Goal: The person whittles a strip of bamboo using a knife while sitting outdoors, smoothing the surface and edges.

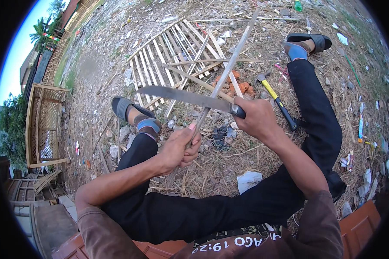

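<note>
My left hand (180, 148) is closed around the lower part of a long, thin wooden stick (232, 64), which slants up and away to the right. In my right hand (256, 118) is the dark handle of a machete (177, 95). Its broad blade points left and crosses the stick just above my left hand, apparently against it. Beyond both hands lies a slatted wooden frame (152, 69) with loose strips across it. A hammer (274, 96) with a yellow and black handle rests on the ground to the right of my right hand.
My sandalled feet (309, 43) are spread to either side. Orange-brown lumps (245, 87) lie beside the slatted frame, and a white scrap (249, 181) near my leg. Litter and dry grass cover the ground. A lattice wooden frame (46, 125) stands at far left.
</note>
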The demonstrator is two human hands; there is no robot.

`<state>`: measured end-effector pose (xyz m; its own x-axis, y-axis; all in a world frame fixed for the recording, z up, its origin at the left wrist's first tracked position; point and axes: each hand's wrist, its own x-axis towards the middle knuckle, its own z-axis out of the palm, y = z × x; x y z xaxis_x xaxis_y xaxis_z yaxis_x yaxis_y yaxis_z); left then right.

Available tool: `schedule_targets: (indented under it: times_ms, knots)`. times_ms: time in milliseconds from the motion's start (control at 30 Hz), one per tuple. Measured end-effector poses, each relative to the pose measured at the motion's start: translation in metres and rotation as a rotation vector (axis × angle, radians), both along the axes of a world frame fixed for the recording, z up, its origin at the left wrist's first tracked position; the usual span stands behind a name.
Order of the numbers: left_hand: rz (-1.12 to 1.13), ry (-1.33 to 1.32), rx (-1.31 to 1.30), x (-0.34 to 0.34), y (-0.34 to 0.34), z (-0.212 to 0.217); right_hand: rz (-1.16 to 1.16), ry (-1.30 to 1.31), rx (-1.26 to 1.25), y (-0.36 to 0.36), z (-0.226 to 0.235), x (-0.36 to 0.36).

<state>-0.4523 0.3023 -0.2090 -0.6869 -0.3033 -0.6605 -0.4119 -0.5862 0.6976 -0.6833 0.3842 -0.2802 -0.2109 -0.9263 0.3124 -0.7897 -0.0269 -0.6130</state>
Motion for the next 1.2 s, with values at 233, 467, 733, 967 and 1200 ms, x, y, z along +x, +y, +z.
schedule_targets:
  times_ms: [233, 467, 733, 967, 1200]
  knots:
    - [0.115, -0.060, 0.093, -0.005, 0.000, 0.012, -0.141, 0.098, 0.042, -0.009, -0.013, -0.006]
    - [0.060, -0.113, 0.137, -0.001, 0.006, 0.002, -0.162, -0.054, 0.155, 0.004, -0.029, -0.043]
    - [0.003, 0.026, 0.310, -0.008, 0.004, 0.009, 0.182, -0.019, -0.129, 0.021, -0.013, 0.017]
    - [-0.004, 0.090, 0.536, -0.004, 0.009, 0.009, 0.235, -0.025, -0.216, 0.022, -0.006, 0.026]
    - [0.023, 0.132, 0.737, -0.003, 0.006, 0.006, 0.215, -0.008, -0.214, 0.023, -0.002, 0.030]
